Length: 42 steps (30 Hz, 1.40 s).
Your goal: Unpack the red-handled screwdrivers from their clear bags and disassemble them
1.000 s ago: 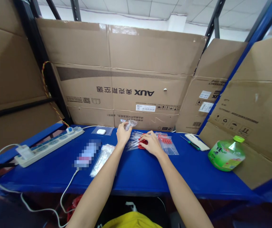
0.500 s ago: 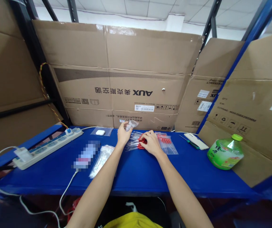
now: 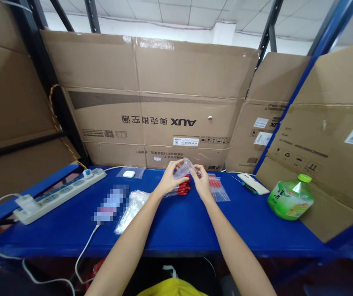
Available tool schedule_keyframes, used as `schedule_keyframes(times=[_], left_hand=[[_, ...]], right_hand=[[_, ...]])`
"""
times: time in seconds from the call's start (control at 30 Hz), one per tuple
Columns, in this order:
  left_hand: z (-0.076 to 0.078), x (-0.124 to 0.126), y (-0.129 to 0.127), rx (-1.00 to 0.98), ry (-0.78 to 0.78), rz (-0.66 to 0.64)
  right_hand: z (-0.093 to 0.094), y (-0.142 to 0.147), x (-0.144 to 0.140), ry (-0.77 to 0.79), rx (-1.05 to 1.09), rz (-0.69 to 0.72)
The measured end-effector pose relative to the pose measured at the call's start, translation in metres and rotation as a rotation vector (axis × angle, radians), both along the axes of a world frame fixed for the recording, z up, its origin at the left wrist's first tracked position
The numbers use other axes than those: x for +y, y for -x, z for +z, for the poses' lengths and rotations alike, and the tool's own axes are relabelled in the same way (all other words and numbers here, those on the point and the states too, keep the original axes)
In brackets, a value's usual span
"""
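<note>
Both my hands are raised a little over the blue shelf (image 3: 176,230) and meet at a small clear plastic bag (image 3: 183,167). My left hand (image 3: 169,180) pinches the bag's left side and my right hand (image 3: 200,181) holds its right edge. Just under the hands lies a loose bunch of red-tipped pieces (image 3: 183,188). To the right of my right hand is a filled clear bag of red pieces (image 3: 218,190), flat on the shelf.
A stack of clear bags (image 3: 130,209) and a blurred item (image 3: 110,203) lie left of my forearm. A white power strip (image 3: 59,193), white earbud case (image 3: 128,174), screwdriver (image 3: 244,186), white phone (image 3: 253,183) and green bottle (image 3: 290,197) sit on the shelf. Cardboard boxes (image 3: 151,98) wall the back.
My right hand has lifted off the red pieces and joined my left hand at the clear bag. The left hand moved right with the bag.
</note>
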<state>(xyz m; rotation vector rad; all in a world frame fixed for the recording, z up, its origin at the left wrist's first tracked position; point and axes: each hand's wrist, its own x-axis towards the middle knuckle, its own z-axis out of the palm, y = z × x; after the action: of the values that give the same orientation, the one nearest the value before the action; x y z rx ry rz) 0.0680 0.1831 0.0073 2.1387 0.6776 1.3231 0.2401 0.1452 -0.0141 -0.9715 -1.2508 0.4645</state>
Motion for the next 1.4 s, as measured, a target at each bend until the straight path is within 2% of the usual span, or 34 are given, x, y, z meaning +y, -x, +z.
schedule_keyframes(times=[0.1, 0.2, 0.3, 0.43, 0.5, 0.6, 0.67, 0.7, 0.77, 0.97, 1.07, 1.13, 1.2, 1.33, 1.4], left_hand=[[-0.002, 0.005, 0.001, -0.110, 0.199, 0.012], [-0.006, 0.012, 0.002, -0.133, 0.375, 0.021], [-0.006, 0.017, 0.005, -0.166, 0.415, 0.066], [0.000, 0.015, 0.008, -0.335, 0.490, 0.100], [0.005, 0.012, 0.009, -0.429, 0.557, 0.038], [0.012, 0.006, 0.009, -0.532, 0.748, -0.159], [0.013, 0.003, 0.009, -0.494, 0.875, -0.267], [0.013, 0.002, 0.009, -0.453, 0.894, -0.279], [0.010, 0.004, 0.008, -0.370, 0.831, -0.200], [-0.006, 0.025, 0.014, -0.269, 0.452, 0.236], [-0.004, 0.026, 0.021, -0.221, 0.279, 0.435], [0.002, 0.021, 0.023, -0.175, 0.216, 0.496], [0.009, 0.014, 0.023, -0.132, 0.196, 0.448], [0.016, 0.004, 0.014, -0.031, 0.298, 0.146], [0.015, 0.003, 0.010, -0.009, 0.342, 0.073]], right_hand=[[0.000, -0.003, 0.003, 0.003, 0.036, 0.022], [0.000, -0.003, 0.002, 0.027, 0.078, 0.059], [0.002, -0.003, 0.001, 0.052, 0.127, 0.071], [0.002, -0.005, 0.001, 0.066, 0.203, 0.058], [0.002, -0.006, 0.002, 0.060, 0.234, 0.058], [0.002, -0.006, 0.002, 0.050, 0.267, 0.117], [0.002, -0.006, 0.001, 0.050, 0.274, 0.153], [0.002, -0.006, 0.001, 0.052, 0.273, 0.159], [0.002, -0.006, 0.001, 0.055, 0.270, 0.135], [0.003, -0.011, 0.000, 0.041, 0.269, -0.005], [0.004, -0.012, 0.000, 0.025, 0.300, -0.008], [0.005, -0.012, 0.000, 0.023, 0.281, 0.016], [0.006, -0.010, -0.002, 0.035, 0.225, 0.052], [0.008, -0.003, -0.007, 0.077, 0.079, 0.101], [0.009, 0.000, -0.009, 0.107, 0.055, 0.121]])
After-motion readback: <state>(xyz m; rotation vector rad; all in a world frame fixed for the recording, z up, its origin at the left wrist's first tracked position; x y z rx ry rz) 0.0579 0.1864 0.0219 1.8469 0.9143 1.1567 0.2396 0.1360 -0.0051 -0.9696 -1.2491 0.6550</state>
